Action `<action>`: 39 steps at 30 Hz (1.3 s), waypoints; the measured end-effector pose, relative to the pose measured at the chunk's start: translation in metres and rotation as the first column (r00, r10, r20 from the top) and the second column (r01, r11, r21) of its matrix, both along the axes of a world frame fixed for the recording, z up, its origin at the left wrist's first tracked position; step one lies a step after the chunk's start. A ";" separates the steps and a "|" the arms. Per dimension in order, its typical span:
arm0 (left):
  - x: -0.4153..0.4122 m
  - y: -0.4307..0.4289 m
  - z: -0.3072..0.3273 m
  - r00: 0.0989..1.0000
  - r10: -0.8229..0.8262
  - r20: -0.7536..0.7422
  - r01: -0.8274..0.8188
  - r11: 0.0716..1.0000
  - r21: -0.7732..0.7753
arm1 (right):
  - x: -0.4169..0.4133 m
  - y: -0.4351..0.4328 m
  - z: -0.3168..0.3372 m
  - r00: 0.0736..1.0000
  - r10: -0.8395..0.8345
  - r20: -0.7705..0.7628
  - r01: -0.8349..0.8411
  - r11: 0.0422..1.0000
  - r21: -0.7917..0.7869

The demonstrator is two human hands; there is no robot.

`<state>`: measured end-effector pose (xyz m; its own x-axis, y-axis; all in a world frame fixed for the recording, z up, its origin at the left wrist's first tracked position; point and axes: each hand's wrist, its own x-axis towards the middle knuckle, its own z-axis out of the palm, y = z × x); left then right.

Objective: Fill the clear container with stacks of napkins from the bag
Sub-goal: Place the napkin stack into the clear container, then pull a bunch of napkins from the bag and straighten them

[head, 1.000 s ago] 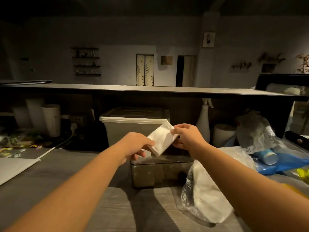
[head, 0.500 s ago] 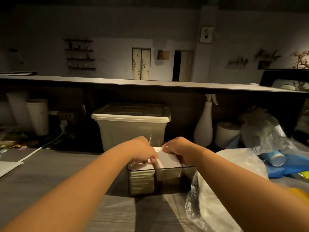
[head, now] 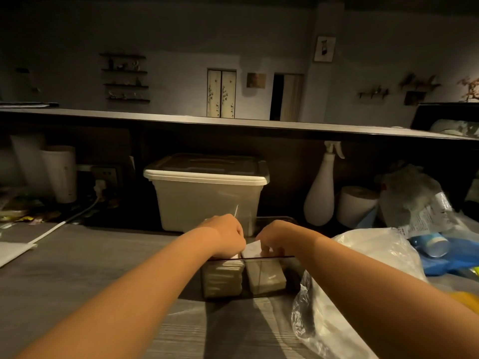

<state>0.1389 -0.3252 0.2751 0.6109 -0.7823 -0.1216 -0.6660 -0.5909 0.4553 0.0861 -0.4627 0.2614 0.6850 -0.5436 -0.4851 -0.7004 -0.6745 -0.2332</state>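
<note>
Dim tabletop (head: 103, 268) | napkin stack (head: 252, 251) now down in clear container (head: 248, 294), 12 o'clock | I read left hand (head: 224, 235), right hand (head: 276, 237) pinching it | second column nearly seated

Container (head: 290, 278): clear smooth plastic. Napkins (head: 264, 277): matt paper. Bag (head: 373, 252): glossy crinkly plastic. Counter (head: 77, 257): matt woodgrain.

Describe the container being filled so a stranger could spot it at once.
Find the long dark shelf across the back; beneath its middle stands a big lidded bin. Just in front, under the left hand and right hand, sits the low clear container: lidless, see-through, napkin stacks showing through its front.
</note>
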 end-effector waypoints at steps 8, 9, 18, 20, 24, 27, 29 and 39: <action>-0.004 0.001 0.004 1.000 0.003 0.028 -0.004 1.000 0.019 | -0.015 0.015 -0.003 0.979 0.140 0.150 -0.106 0.971 -0.216; -0.005 0.001 0.004 1.000 0.007 0.027 -0.007 1.000 0.006 | -0.016 0.015 -0.005 0.976 0.137 0.168 -0.096 0.968 -0.234; -0.007 0.008 -0.007 0.996 0.074 0.058 -0.065 0.987 -0.149 | -0.018 0.021 0.004 0.987 0.008 0.160 -0.003 1.000 -0.026; -0.007 0.009 -0.007 0.995 0.078 0.065 -0.067 0.985 -0.161 | -0.018 0.021 0.005 0.986 0.012 0.166 -0.006 0.999 -0.033; -0.007 0.008 -0.008 0.995 0.082 0.064 -0.071 0.984 -0.163 | -0.019 0.020 0.006 0.986 -0.024 0.166 0.020 1.000 0.021; -0.011 0.008 -0.006 0.994 0.087 0.060 -0.078 0.986 -0.147 | -0.024 0.021 0.011 0.974 -0.019 0.228 0.030 0.999 -0.045; -0.015 0.007 -0.003 0.994 0.093 0.060 -0.084 0.988 -0.133 | -0.030 0.024 0.017 0.960 -0.018 0.279 0.042 0.996 -0.081; -0.067 -0.002 0.028 0.996 0.028 0.083 -0.013 0.985 -0.174 | -0.092 0.030 0.066 0.881 0.037 0.472 0.062 0.980 -0.191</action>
